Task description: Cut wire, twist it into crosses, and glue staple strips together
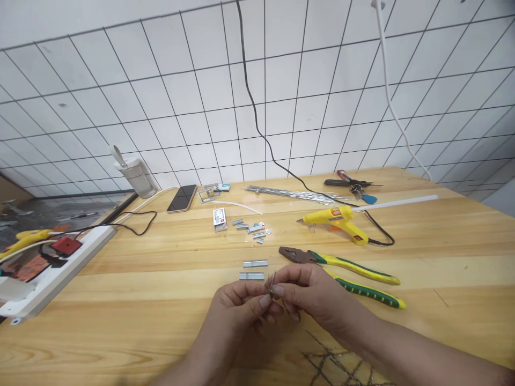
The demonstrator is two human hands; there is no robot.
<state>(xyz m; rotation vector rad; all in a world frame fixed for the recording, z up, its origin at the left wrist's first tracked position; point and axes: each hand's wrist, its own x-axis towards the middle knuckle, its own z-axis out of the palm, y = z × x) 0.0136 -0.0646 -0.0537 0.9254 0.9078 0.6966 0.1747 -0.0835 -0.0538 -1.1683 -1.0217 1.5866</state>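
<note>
My left hand and my right hand meet low in the middle of the wooden table. Both pinch a small piece of thin metal wire or staple between their fingertips. Just beyond the fingers lie two staple strips. Pliers with yellow-green handles lie right behind my right hand.
A yellow glue gun with a black cord, a bundle of thin metal rods, a staple box, loose staples, a phone, keys, a white glue stick. A white power strip hangs over the left edge. Wire mesh lies near me.
</note>
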